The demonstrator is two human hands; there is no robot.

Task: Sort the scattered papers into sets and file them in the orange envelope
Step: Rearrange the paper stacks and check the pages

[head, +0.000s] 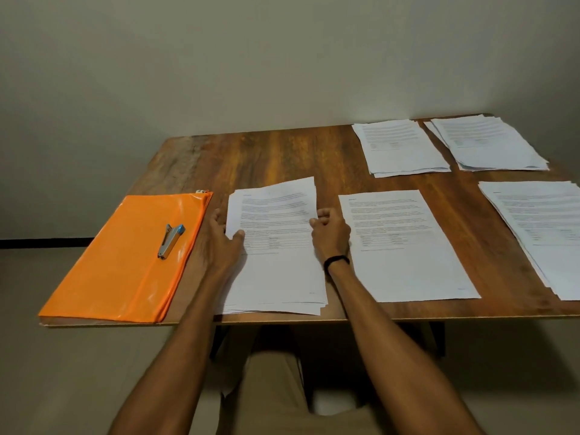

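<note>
A stack of printed white papers (276,246) lies at the table's front middle, its top sheets lifted slightly at the far end. My left hand (224,238) grips the stack's left edge, thumb on top. My right hand (329,235) holds its right edge with curled fingers; a black band circles that wrist. The orange envelope (125,262) lies flat at the front left corner, apart from the stack. More paper sets lie on the table: one (405,243) just right of my right hand, one (539,233) at the right edge, and two at the back right (400,147) (489,142).
A small grey and blue stapler (171,236) rests on the orange envelope. The wooden table (266,155) stands against a plain wall. Its front edge runs just below the stack, and my knees show under it.
</note>
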